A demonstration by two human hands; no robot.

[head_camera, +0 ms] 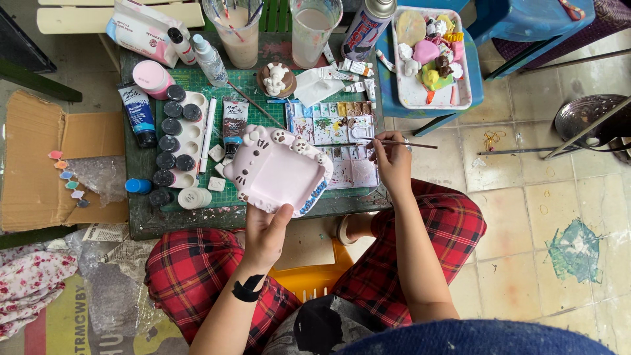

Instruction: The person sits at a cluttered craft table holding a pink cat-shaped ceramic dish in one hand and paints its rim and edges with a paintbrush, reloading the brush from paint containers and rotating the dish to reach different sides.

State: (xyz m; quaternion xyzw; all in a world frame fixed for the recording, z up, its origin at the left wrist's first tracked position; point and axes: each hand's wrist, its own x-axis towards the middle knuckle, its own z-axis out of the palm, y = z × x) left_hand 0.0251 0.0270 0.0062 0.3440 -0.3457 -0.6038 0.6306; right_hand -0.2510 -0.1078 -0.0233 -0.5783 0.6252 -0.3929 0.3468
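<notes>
Red plaid trousers [197, 269] cover the person's two knees below the bench [141, 220]. One left hand [266, 233] grips the lower edge of one pale pink cat-faced dish [279, 171], tilted above the bench's front edge. One right hand [392, 161] pinches one thin paintbrush [394, 143] over one paint-stained palette [335, 141]. Two cloudy cups [315, 26] stand at the bench's far edge, and one white tray [402, 98] of small figures rests on a blue stool.
</notes>
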